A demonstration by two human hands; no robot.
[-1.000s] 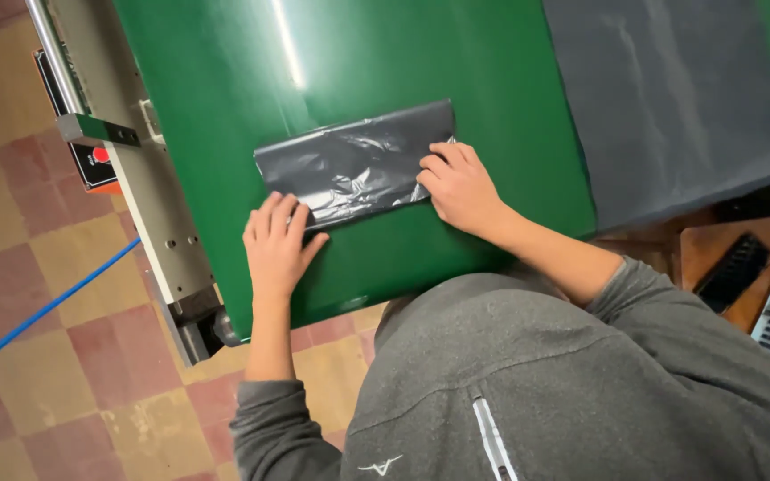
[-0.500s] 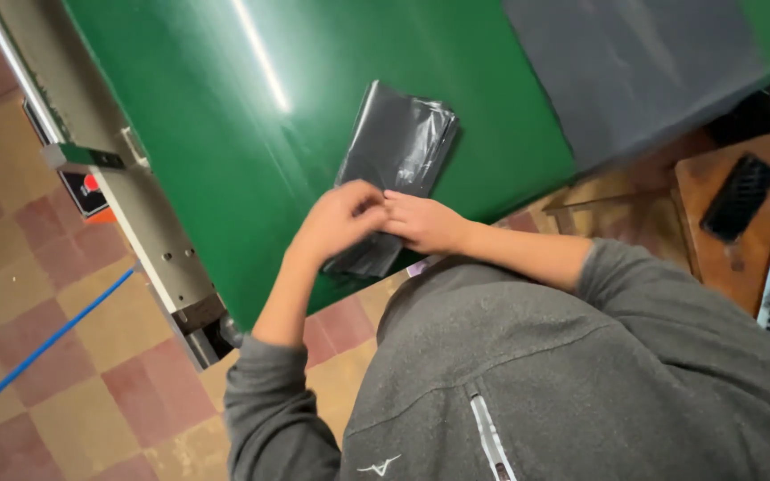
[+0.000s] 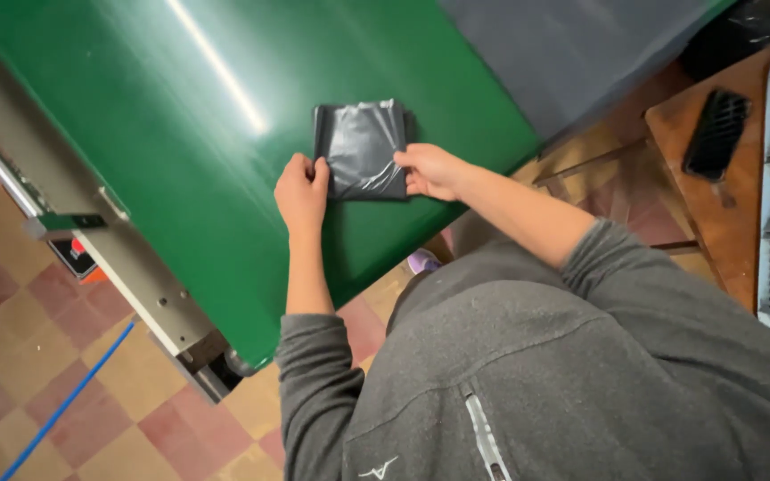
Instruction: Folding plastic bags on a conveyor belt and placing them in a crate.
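Hands gripping folded black plastic bag (image 3: 363,149) on green belt (image 3: 180,151): left hand (image 3: 301,191) pinching its left edge, right hand (image 3: 430,171) prob. pinching right edge.

folded dark grey glossy plastic bag packet (image 3: 363,148) is lying flat on the green belt, squarish, catching pale glints | red and black label panel (image 3: 75,258) is sitting low on the grey machine frame at left, partly hidden | black rectangular phone-like device (image 3: 716,134) is lying on the brown wooden surface at right, its face dark
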